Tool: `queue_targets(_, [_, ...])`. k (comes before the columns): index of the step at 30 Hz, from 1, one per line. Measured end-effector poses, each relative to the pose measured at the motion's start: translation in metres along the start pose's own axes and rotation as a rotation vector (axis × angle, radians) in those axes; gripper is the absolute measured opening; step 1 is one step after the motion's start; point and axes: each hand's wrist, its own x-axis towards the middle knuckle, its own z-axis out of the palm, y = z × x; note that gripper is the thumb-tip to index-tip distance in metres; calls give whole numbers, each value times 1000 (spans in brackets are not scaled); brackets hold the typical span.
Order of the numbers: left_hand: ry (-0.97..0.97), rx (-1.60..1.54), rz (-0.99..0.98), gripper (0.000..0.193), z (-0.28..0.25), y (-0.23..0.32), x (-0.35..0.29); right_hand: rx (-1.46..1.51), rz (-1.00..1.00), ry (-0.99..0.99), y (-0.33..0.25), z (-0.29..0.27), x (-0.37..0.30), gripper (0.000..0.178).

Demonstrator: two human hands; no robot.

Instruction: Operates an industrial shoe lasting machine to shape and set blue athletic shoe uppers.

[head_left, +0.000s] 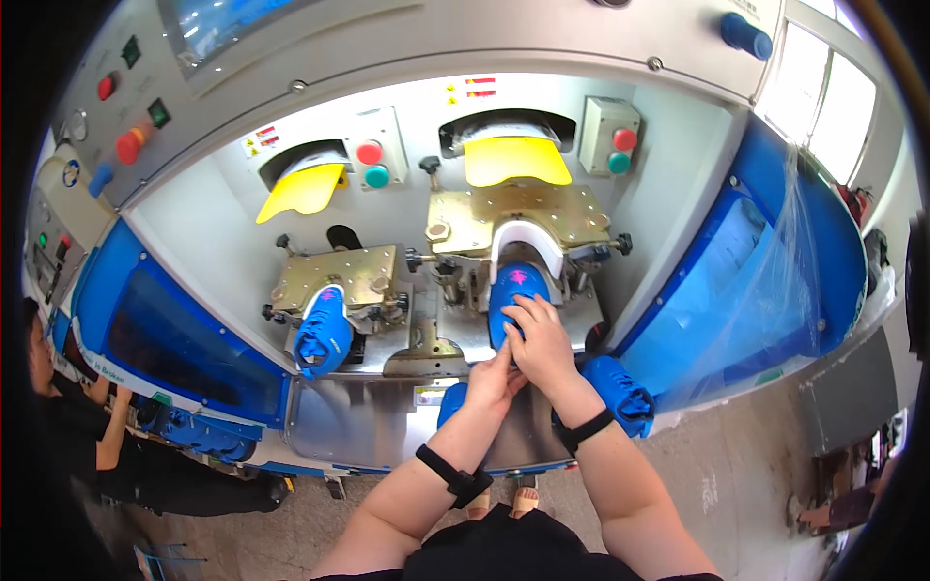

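A blue shoe upper (521, 281) with a pink mark lies toe-first in the right clamp station (518, 221) of the machine, its toe under a white U-shaped pad (528, 242). My right hand (539, 337) presses over its top and side, fingers bent onto the blue material. Close beside it, my left hand (492, 383) grips the near end of the same upper; its fingertips are partly hidden. In the left clamp station (339, 271) sits a second blue laced upper (323, 332), with neither hand on it.
Another blue upper (622, 395) lies right of my forearm, and part of one (451, 403) shows left of my left hand. Red and green buttons (620, 140) flank yellow flaps (518, 162). A person (82, 426) works at far left near more blue uppers (208, 436).
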Motion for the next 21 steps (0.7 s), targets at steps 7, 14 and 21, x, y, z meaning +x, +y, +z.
queue_targets(7, [1,16,28,42,11,-2,-8,-2,-6,30,4,0,-1,24])
queue_targets(14, [67,-9,108,46,-5,-9,10,-27,-97,-42,10,14,16,20])
queue_targets(21, [41,43,90,54,7,-32,23,-136,82,-262,24,5,15,35])
